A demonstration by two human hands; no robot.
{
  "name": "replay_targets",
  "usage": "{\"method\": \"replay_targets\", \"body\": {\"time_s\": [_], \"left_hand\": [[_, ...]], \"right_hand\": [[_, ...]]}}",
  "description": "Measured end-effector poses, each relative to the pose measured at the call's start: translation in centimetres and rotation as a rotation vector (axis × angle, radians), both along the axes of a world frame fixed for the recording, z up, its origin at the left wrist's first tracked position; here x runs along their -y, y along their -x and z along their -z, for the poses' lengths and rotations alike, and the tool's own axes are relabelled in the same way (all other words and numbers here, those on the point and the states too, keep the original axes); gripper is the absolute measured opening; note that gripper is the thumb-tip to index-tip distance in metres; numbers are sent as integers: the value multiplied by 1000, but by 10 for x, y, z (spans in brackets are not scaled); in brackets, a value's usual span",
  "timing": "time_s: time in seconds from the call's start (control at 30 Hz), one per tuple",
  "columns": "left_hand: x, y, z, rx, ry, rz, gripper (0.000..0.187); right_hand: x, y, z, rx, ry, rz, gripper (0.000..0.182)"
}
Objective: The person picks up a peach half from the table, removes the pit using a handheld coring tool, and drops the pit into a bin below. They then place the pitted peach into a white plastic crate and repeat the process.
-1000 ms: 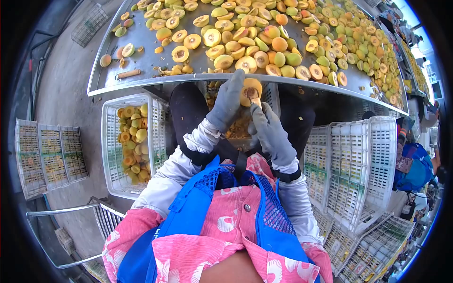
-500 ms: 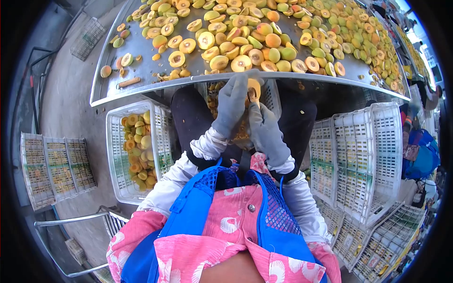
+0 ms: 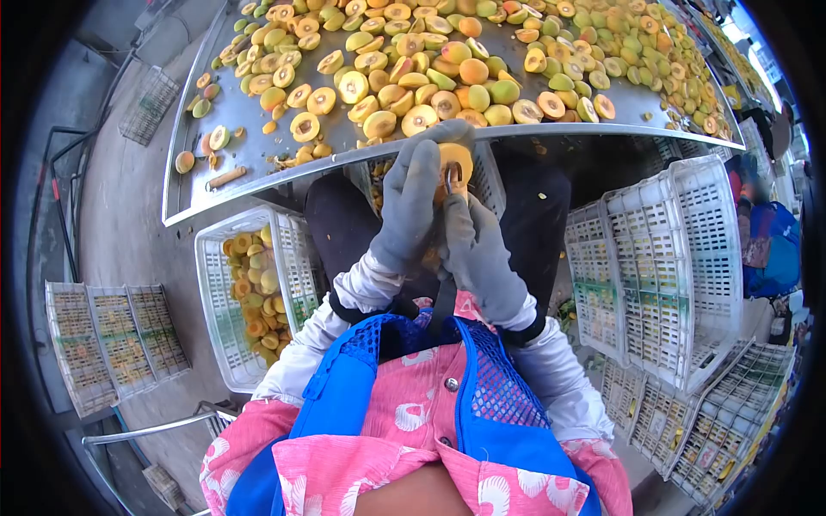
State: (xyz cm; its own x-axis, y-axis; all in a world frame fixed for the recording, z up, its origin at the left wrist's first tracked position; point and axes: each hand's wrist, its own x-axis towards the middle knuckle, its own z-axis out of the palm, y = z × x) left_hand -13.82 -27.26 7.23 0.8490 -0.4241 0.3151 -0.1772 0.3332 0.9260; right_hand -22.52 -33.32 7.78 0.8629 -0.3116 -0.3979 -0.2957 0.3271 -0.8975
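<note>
Just over the near rim of the grey metal surface with a raised pale rim (image 3: 254, 155), a halved yellow-orange fruit (image 3: 459, 158), cut face turned partly toward the camera, lower part covered by fingers. Grip of the grey-gloved left hand (image 3: 406, 213), just nearer than the surface's rim: curled closely around the fruit's left side, some fingertips lost behind it. Grip of the grey-gloved right hand (image 3: 483, 262), lower and farther from the same rim: pinched tight on a narrow brown-and-dark piece (image 3: 453, 178), touching the cut face; cannot tell whether a tool, most of it being hidden by fruit and glove. Across the surface, a spread of whole and halved yellow, green and orange fruit (image 3: 473, 71), far edge cut off by the frame, far right too small to make out singly. Near the surface's left corner, a short brown stick (image 3: 226, 179). Below the surface, behind the hands, a pale plastic crate (image 3: 490, 182), mostly covered. Nearer than the surface, to its left, a white slatted plastic crate (image 3: 215, 305) of cut fruit, partly behind a sleeve. Right of the surface's near rim, blurred, a person in blue (image 3: 772, 245)
</note>
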Motion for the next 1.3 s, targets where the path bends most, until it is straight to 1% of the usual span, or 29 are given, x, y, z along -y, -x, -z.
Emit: {"method": "replay_targets", "body": {"time_s": [0.07, 0.13, 0.17, 0.27, 0.4, 0.47, 0.5, 0.57, 0.6, 0.67, 0.7, 0.73, 0.77, 0.8, 0.83, 0.87, 0.9, 0.93, 0.97, 1.0, 1.03, 1.07, 1.1, 1.13, 1.17, 1.2, 1.23, 1.27, 1.3], "left_hand": [[0, 2, -1, -56, 28, 36, 48], [1, 2, 4, -104, 169, 80, 40], [1, 2, 6, -102, 163, 77, 40], [3, 4, 10, -73, 189, 47, 39], [1, -2, 11, -37, 145, 53, 37], [-1, -9, 17, -16, 17, 87, 36], [-3, -12, 17, -11, 18, 91, 36], [-7, -21, 13, -105, -56, 244, 35], [-10, -28, 9, -248, -95, 335, 36], [-10, -34, -5, -326, -135, 378, 36], [-10, -35, -9, -395, -169, 415, 38], [-5, -33, -3, -413, -127, 315, 33], [0, -29, 0, -407, -127, 313, 33], [4, -25, 2, -281, -235, 153, 29], [7, -24, 3, -155, -337, -8, 27], [9, -27, 6, -73, -372, 29, 32], [9, -32, 7, -82, -369, 25, 32], [7, -41, 5, -308, -361, 221, 30], [8, -47, 5, -531, -349, 420, 28], [9, -46, 16, -569, -251, 370, 26], [10, -46, 19, -560, -266, 368, 26], [12, -40, 24, -297, -383, 203, 25], [13, -32, 27, -34, -490, 38, 25], [15, -22, 20, 130, -421, -28, 24], [17, -27, 24, 130, -423, -29, 24], [18, -34, 30, 24, -379, 106, 26], [18, -40, 31, -78, -334, 241, 27], [13, -45, 28, -364, -182, 458, 33], [12, -44, 28, -360, -183, 457, 33]], "right_hand": [[-2, 1, 3, 42, 20, 51, 40], [-2, 0, 15, 175, 89, 76, 37], [-2, -1, 19, 178, 83, 74, 37], [-1, -1, 23, 292, 237, 84, 35], [4, -4, 16, 176, 199, 21, 38], [11, -3, -7, -50, -9, -103, 43], [17, -2, -4, -44, -8, -99, 43], [30, -1, 7, -70, -218, -262, 45], [28, -2, 11, -72, -219, -259, 45], [16, -3, 14, 27, 10, -165, 47], [12, -4, 14, 25, 11, -171, 47], [9, -6, 14, 48, -99, -141, 43], [7, -9, 12, 71, -211, -107, 39], [16, -7, 4, -100, -419, -190, 40], [23, -9, 5, -97, -415, -192, 40], [26, -8, 7, -97, -520, -208, 41], [27, -6, 10, -100, -624, -227, 43], [24, -7, 12, -138, -536, -212, 50], [22, -8, 16, -143, -532, -216, 50], [18, -8, 20, -150, -384, -189, 50], [14, -11, 22, -137, -243, -158, 51], [17, -8, 20, -132, -413, -204, 53], [20, -5, 20, -135, -420, -203, 53], [22, -2, 20, -135, -637, -239, 52], [25, -1, 20, -131, -851, -276, 52], [26, 0, 22, -137, -856, -283, 52], [27, -1, 24, -66, -857, -311, 51], [28, -2, 26, 12, -854, -334, 51], [31, -1, 28, 16, -854, -337, 51]]}}
